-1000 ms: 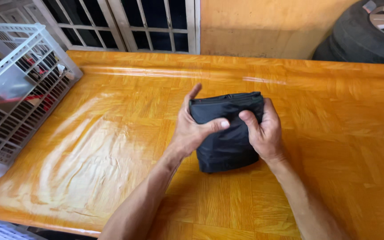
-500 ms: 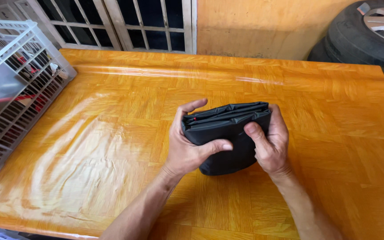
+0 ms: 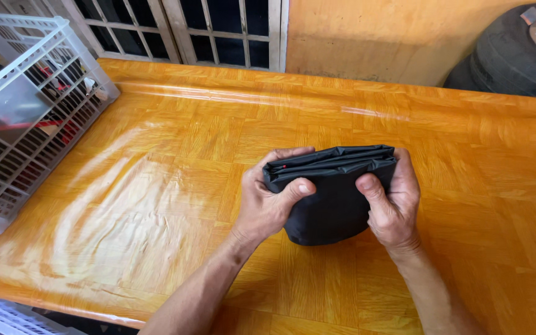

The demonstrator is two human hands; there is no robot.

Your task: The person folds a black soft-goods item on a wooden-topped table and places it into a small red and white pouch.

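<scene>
Folded black garment [image 3: 330, 198] — dark, smooth fabric doubled into a thick, compact bundle, its stacked fold edges showing as several layers along the top; a tiny red fleck sits among the layers near the upper left corner. Position: held up on edge near the middle of the table [image 3: 156, 186], lower rounded edge at or just above the surface; contact with the table cannot be told. Left hand [image 3: 271, 201]: clamped on the bundle's left side, thumb pressed flat across the near face, fingers curled over the top left corner and round the back. Right hand [image 3: 392, 201]: clamped on the right side, thumb bent against the near face, fingers wrapped behind the far face and mostly hidden. Both hands closed firmly, the bundle squeezed between them. Table: glossy orange wood-parquet-pattern covering, with wrinkles and glare on the left half. White plastic basket [image 3: 26, 111] — open lattice walls, standing at the table's left edge well apart from the hands, with dark and red contents seen dimly through the bars. Behind the table: a barred white window frame [image 3: 218, 31] at upper left, an orange-tan wall [image 3: 373, 37], and a black tyre [image 3: 516, 56] leaning at upper right. A second white lattice piece [image 3: 1, 316] shows at the lower left corner, below the table edge.
</scene>
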